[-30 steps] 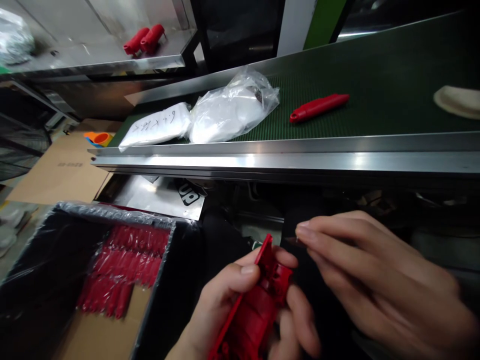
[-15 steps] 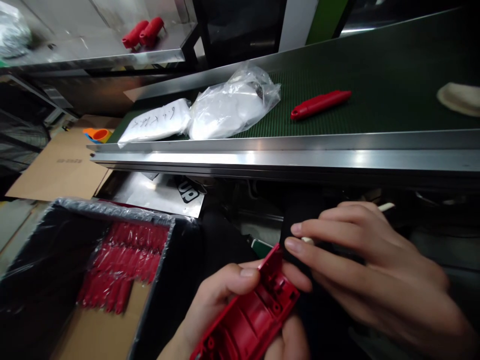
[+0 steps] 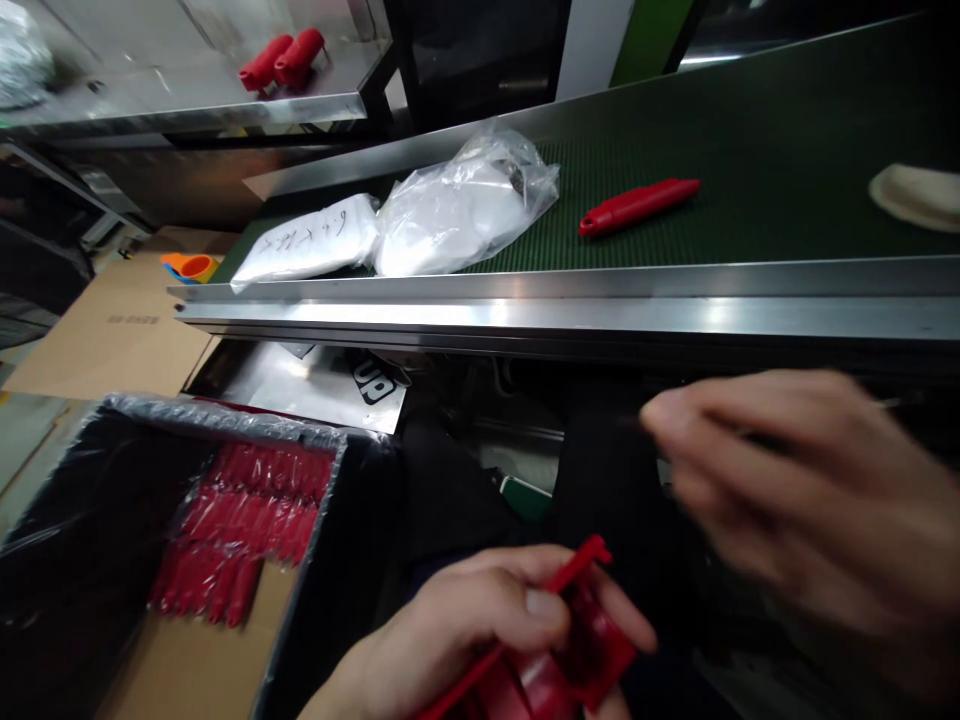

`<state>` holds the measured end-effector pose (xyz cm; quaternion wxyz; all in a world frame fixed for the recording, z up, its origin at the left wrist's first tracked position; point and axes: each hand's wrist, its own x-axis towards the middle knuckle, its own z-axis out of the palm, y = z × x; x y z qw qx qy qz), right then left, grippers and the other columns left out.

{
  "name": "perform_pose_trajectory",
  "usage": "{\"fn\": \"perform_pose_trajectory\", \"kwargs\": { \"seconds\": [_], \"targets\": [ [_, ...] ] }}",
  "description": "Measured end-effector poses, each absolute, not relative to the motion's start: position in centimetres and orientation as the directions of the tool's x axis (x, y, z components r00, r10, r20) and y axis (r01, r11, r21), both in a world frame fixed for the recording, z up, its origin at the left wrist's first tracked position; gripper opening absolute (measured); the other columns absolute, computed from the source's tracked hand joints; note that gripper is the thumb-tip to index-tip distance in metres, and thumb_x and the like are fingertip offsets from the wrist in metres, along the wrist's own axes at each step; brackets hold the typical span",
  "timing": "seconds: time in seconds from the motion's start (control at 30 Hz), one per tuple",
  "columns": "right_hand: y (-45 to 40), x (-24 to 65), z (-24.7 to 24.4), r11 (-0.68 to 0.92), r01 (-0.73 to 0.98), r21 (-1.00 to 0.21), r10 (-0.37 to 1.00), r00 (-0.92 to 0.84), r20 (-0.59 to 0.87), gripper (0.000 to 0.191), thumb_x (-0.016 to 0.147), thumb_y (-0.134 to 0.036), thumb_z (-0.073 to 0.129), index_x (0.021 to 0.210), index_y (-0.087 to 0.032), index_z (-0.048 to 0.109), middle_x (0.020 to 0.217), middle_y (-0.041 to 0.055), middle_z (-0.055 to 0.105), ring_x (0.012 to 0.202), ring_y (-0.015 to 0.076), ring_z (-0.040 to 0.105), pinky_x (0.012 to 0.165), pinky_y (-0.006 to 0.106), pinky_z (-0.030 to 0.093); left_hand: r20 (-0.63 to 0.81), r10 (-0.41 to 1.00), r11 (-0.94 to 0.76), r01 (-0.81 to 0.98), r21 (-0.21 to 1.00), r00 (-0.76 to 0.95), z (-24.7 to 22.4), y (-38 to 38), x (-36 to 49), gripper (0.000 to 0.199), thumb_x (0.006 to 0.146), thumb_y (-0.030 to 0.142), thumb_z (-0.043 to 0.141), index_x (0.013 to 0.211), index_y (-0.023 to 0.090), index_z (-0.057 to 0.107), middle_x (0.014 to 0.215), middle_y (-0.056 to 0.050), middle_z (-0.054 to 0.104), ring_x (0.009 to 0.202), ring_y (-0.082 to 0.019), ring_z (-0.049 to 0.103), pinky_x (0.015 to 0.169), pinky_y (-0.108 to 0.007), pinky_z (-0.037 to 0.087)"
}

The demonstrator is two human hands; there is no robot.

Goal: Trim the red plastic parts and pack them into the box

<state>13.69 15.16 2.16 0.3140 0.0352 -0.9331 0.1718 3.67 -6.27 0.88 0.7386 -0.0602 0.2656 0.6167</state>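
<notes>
My left hand (image 3: 480, 620) is closed around a hollow red plastic housing half (image 3: 536, 685) at the bottom centre, thumb over its edge. A thin red tab (image 3: 585, 560) sticks up at its far end, and the near part runs out of the picture. My right hand (image 3: 802, 500) is off to the right, apart from the housing and smeared by motion. Its thumb and fingers are drawn together in a pinch; what is between them is too blurred to make out.
A green conveyor belt (image 3: 750, 190) bears a red part (image 3: 637, 207), a white bag (image 3: 307, 240) and a clear bag (image 3: 457, 215). At lower left a lined box (image 3: 300, 600) holds wrapped red parts (image 3: 255, 510). An orange tape ring (image 3: 196, 267) lies on cardboard (image 3: 112, 340).
My right hand has moved right, away from the housing; a pale stick showed in it before. My left hand has tilted the housing and shifted it slightly down and right.
</notes>
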Motion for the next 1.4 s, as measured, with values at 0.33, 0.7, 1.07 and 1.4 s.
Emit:
{"fn": "perform_pose_trajectory", "kwargs": {
  "seconds": [0.33,0.7,1.07,1.4],
  "targets": [
    [12.0,12.0,2.5,0.619,-0.153,-0.77,0.234,-0.901,0.366,0.032,0.09,-0.017,0.061,0.122,-0.019,0.058,0.106,0.0041,0.06,0.085,0.0096,0.06,0.069,0.02,0.052,-0.408,0.91,0.034,-0.967,0.253,-0.074,2.6,-6.1,2.8,0.042,0.088,0.036,0.043,0.105,0.007,0.069,0.061,-0.01,0.067,0.048,-0.019,0.061,0.037,-0.021,0.039],
    [12.4,10.4,3.3,0.426,-0.187,-0.885,0.125,-0.957,0.262,0.011,0.092,-0.017,0.058,0.099,-0.018,0.067,0.093,0.0015,0.067,0.084,0.0088,0.065,0.073,0.017,0.053,-0.379,0.924,0.111,-0.985,0.133,0.053,1.8,-6.0,2.4,0.045,0.088,0.042,0.043,0.087,0.006,0.07,0.062,-0.013,0.069,0.039,-0.016,0.055,0.038,-0.022,0.038],
    [11.9,10.1,1.7,0.511,-0.095,-0.854,0.319,-0.902,0.291,0.015,0.094,-0.021,0.056,0.081,-0.021,0.063,0.079,0.0004,0.066,0.065,0.0103,0.061,0.055,0.02,0.049,-0.287,0.957,0.011,-0.979,0.204,-0.049,0.2,-4.9,3.5,0.045,0.096,0.037,0.032,0.112,0.008,0.063,0.073,-0.014,0.07,0.041,-0.016,0.059,0.033,-0.019,0.04],
    [9.3,12.7,0.7,0.616,-0.112,-0.779,0.328,-0.863,0.384,0.032,0.091,-0.012,0.056,0.121,-0.022,0.059,0.109,0.0062,0.066,0.094,0.0166,0.066,0.075,0.024,0.057,-0.406,0.701,-0.401,-0.794,0.457,-0.587,1.6,-2.8,-0.6,0.038,0.1,0.038,0.03,0.118,0.014,0.054,0.085,-0.005,0.06,0.056,-0.011,0.054,0.043,-0.019,0.048]
  ]
}}
